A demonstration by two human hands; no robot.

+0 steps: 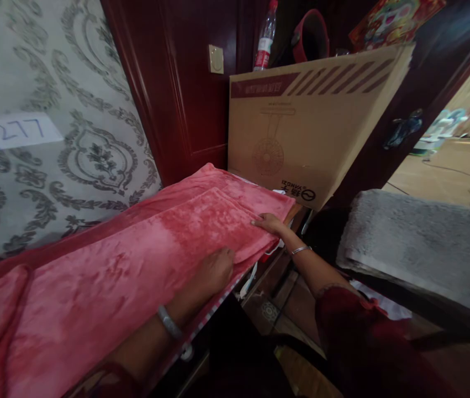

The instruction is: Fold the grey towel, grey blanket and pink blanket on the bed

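Partly folded plush cloth under two bare hands. Nearest, the left hand (216, 270) lay curled on the pink cloth (135, 265); its fingers were turned under, so whether they gripped a layer could not be told. Somewhat farther on, the right hand (268, 224) rested its fingertips at the layered end; whether they pinched the edge was likewise unclear. The cloth stretched lengthwise along a raised support beside the patterned wall (98, 149), its far end just beside the cardboard box (288, 132).

Folding appeared well advanced but incomplete. At the near left a folded-over flap lay loose; along the middle a broad upper panel lay fairly flat; at the far end its edge sat inside that of the layer below, and a strip on the wall side remained uncovered.

Hidden or indistinct: the near left end was cut off by the frame; the support was mostly covered, only a striped edge (212, 312) showing; the floor below was dark. Farther off, the base of the bottle (264, 44) was obscured, and the objects beyond the doorway were blurred.
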